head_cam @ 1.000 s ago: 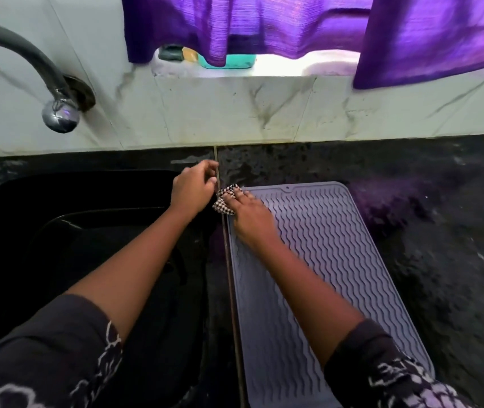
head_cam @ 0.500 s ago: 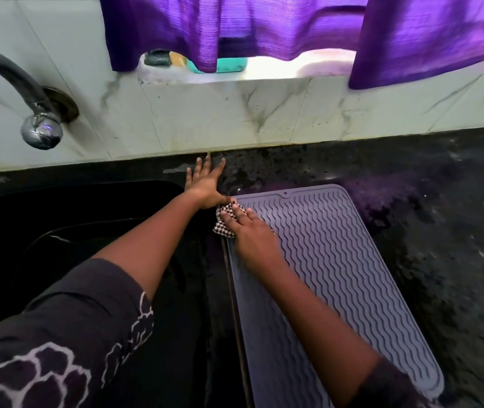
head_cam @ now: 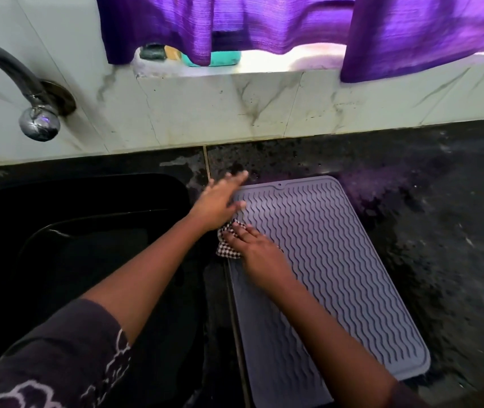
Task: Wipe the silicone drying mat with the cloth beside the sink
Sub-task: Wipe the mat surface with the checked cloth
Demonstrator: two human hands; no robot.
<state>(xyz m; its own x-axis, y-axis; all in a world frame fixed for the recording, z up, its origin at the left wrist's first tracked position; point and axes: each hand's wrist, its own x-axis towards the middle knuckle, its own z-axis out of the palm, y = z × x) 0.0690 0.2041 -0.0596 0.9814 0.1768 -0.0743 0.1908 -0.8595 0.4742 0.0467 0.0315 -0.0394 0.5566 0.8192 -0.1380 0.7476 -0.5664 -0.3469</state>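
A grey silicone drying mat (head_cam: 338, 260) with wavy ridges lies on the dark counter to the right of the sink. My right hand (head_cam: 254, 245) presses a black-and-white checked cloth (head_cam: 226, 248) onto the mat's left edge, fingers laid flat over it. Most of the cloth is hidden under that hand. My left hand (head_cam: 220, 198) is blurred, its fingers straight, resting on the mat's far left corner just beyond the cloth.
A black sink (head_cam: 81, 231) fills the left, with a curved tap (head_cam: 39, 122) above it. The wet dark counter (head_cam: 441, 216) extends right of the mat. A marble backsplash (head_cam: 235, 107) and purple curtains (head_cam: 264, 25) stand behind, with small items on the sill.
My left hand uncurled and moved right from the counter by the sink onto the mat's far left corner. My right hand has slid the cloth a little nearer along the mat's left edge.
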